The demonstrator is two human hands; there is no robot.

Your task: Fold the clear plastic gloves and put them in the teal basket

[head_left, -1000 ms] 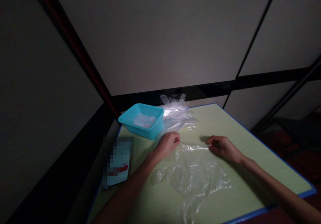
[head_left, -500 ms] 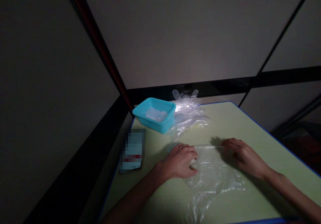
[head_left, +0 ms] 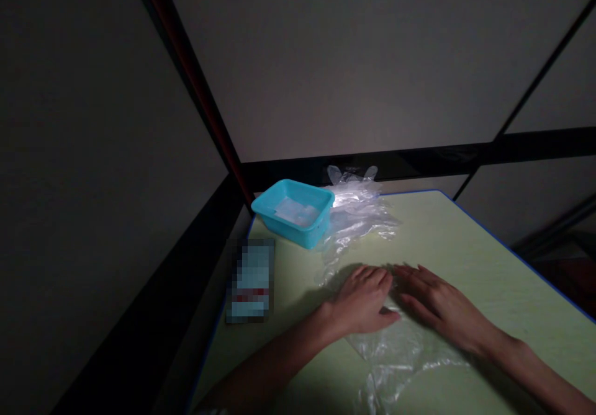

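A clear disposable plastic glove (head_left: 395,348) lies spread on the table, its near end trailing toward the front edge. On its left part rests my left hand (head_left: 367,300), palm down, with fingers slightly curled and the thumb apart. My right hand (head_left: 435,303) is laid over the right side of the glove, fingers stretched out and thumb spread. The fingertips of the two hands nearly meet near the glove's far edge. Both hands cover much of that far part.
The pale green table (head_left: 488,291) has a blue edge. A turquoise plastic basket (head_left: 307,236) holding white pieces stands at the back left. Beside it lies a heap of clear plastic gloves (head_left: 356,210). A blurred-out flat phone-like object (head_left: 251,281) is at the left edge. Wall panels rise behind.
My right hand has moved left and its fingers have straightened flat over the glove. My left hand has shifted slightly right, so the hands are closer together.
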